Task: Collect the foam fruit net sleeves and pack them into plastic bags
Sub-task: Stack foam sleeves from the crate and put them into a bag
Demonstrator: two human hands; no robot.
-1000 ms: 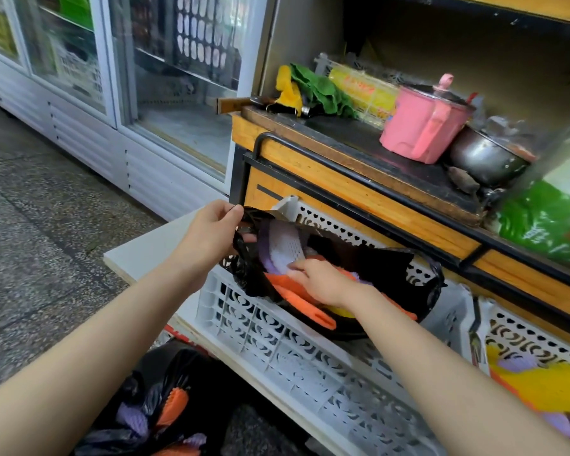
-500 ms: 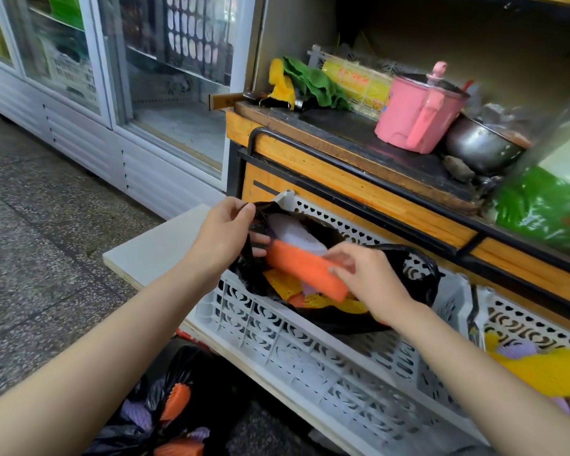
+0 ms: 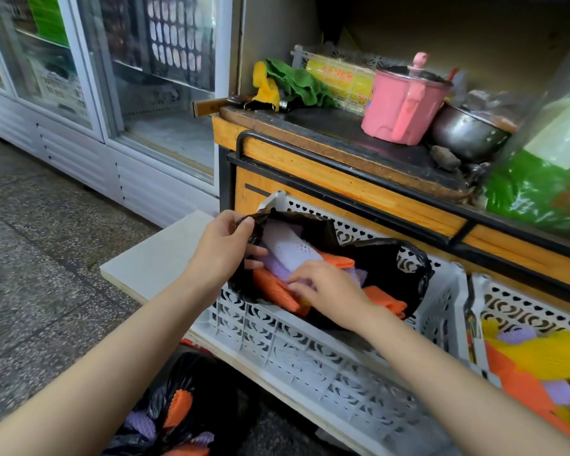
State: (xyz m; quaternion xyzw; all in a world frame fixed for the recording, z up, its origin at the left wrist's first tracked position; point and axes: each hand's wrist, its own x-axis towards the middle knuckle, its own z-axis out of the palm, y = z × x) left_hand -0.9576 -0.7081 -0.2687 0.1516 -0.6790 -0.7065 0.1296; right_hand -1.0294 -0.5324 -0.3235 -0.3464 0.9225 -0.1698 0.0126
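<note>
Left hand [image 3: 222,250] pinches the rim of the black plastic bag [image 3: 382,258] between thumb and fingers. Right hand [image 3: 329,291], fingers nearly straight, presses on a purple foam sleeve [image 3: 277,269] inside the bag. A white sleeve [image 3: 290,248] lies just beyond the fingertips, orange sleeves [image 3: 270,287] beneath them. The bag sits in a white crate [image 3: 310,353].

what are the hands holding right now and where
The left hand pinches the black bag by its rim; the right hand only presses on the sleeves inside.

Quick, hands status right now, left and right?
Left hand: pinching the rim of the black bag, holding it open.
Right hand: open, fingers resting on a purple sleeve inside the bag, gripping nothing.
</note>
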